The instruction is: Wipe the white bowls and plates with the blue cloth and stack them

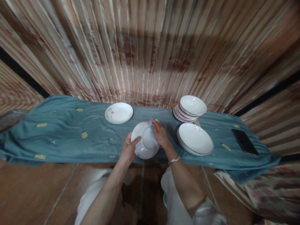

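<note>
A glossy white bowl (140,149) is held tilted above the near middle of the table, with what looks like its round foot towards me. My left hand (129,147) grips its left side, thumb on the surface and fingers out of sight beneath. At the bowl's upper right, my right hand (160,133) is closed on a light blue cloth (151,128) pressed against it; only a strip of the cloth shows. A silver bangle (174,160) circles my right wrist.
Floral-rimmed plates (119,113) sit at the back, left of centre. To the right are stacked bowls (192,105), stacked deep white plates (195,138) and a black phone (245,141). A teal patterned cloth (67,131) covers the table; a pleated curtain (140,62) hangs behind.
</note>
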